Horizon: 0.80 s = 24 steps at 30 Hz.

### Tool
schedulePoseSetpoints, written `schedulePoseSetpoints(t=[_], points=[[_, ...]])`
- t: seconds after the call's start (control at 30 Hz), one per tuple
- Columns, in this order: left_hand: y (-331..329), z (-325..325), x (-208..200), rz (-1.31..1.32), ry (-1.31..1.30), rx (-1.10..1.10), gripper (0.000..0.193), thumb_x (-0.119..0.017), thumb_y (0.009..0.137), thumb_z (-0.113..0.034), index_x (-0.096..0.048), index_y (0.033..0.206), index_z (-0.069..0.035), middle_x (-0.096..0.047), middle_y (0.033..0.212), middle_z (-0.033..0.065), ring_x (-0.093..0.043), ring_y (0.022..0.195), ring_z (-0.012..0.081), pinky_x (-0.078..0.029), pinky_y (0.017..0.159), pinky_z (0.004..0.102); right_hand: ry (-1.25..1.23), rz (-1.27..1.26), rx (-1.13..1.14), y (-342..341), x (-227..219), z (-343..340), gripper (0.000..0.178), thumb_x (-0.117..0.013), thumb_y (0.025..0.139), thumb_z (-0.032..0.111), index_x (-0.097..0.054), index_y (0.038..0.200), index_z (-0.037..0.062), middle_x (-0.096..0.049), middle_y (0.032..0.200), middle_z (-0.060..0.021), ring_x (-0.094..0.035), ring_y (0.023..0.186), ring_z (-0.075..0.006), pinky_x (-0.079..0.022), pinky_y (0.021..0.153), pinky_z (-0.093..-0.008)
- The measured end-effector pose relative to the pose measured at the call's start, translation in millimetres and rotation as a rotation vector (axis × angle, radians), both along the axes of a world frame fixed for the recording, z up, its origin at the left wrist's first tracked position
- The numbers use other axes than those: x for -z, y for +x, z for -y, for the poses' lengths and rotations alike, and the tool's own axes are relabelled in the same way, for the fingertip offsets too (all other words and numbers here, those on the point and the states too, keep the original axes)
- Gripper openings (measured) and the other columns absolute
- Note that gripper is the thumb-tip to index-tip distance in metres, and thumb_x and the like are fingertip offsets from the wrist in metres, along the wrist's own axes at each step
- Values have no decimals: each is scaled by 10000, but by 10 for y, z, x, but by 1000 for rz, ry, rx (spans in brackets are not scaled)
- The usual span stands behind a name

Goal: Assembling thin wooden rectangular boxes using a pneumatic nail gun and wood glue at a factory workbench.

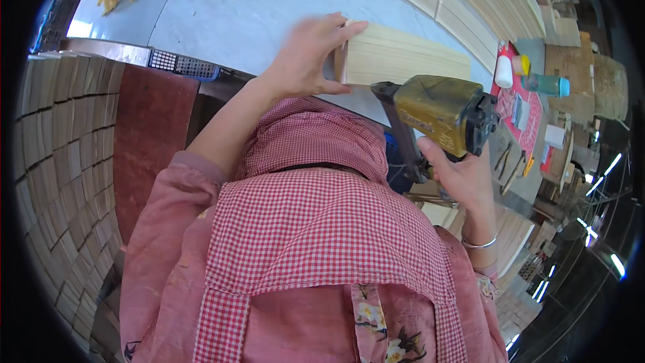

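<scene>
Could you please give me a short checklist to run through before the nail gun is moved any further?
1. Wooden piece steadied: ok, the left hand grips its left end.
2. Nail gun in hand: ok, the right hand holds it.
3. Left hand clear of the nail gun's nose: ok, a gap shows between them.
4. Nose touching the wood: cannot tell from this angle.
5. Wooden piece flat on the worktable: cannot tell, its underside is hidden.

Pale wooden piece (406, 55) lies crosswise; yellow nail gun (440, 111) tilts just beside it.
</scene>
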<state>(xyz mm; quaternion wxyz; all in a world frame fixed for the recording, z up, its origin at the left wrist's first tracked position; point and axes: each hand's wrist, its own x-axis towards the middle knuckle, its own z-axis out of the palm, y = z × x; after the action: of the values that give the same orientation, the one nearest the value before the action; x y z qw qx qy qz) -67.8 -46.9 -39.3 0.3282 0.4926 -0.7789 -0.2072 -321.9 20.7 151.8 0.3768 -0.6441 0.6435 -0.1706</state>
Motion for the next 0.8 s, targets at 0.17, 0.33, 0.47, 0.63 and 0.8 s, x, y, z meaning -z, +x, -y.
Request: schedulePoseSetpoints(t=[0.17, 0.33, 0.47, 0.63, 0.8], points=[[2, -20, -4, 1, 8, -20, 1085, -952, 567, -392, -454, 1519, -242, -518, 1449, 65, -462, 1382, 283, -248, 1221, 504, 36, 7, -46, 173, 58, 21, 297, -802, 860, 131, -692, 1049, -70, -763, 943, -134, -711, 757, -200, -548, 631, -291], [-6, -9, 53, -7, -27, -32, 1077, -954, 562, -388, -465, 1511, -253, -532, 1426, 62, -470, 1372, 279, -255, 1217, 497, 77, -12, -25, 246, 61, 26, 304, -795, 869, 130, -687, 1071, -69, -763, 964, -142, -719, 771, -211, -554, 640, -297], [-14, -3, 83, -8, -52, -42, 1092, -959, 553, -385, -454, 1514, -263, -545, 1404, 64, -473, 1369, 277, -262, 1212, 492, 113, -18, 22, 288, 61, -9, 307, -789, 876, 130, -683, 1087, -67, -762, 984, -144, -724, 783, -217, -559, 646, -297], [-10, -16, 26, -23, -49, -47, 1185, -972, 530, -366, -378, 1550, -254, -552, 1392, 76, -470, 1372, 281, -267, 1209, 486, 112, 20, 91, 324, 122, -119, 310, -785, 884, 133, -677, 1092, -69, -759, 1006, -143, -727, 799, -216, -563, 651, -293], [5, -25, -11, -84, 35, -58, 1289, -982, 515, -334, -291, 1593, -185, -525, 1478, 95, -441, 1419, 286, -239, 1238, 491, 65, 39, 87, 364, 114, -103, 308, -784, 885, 131, -676, 1088, -74, -758, 1011, -142, -727, 810, -203, -563, 650, -283]])
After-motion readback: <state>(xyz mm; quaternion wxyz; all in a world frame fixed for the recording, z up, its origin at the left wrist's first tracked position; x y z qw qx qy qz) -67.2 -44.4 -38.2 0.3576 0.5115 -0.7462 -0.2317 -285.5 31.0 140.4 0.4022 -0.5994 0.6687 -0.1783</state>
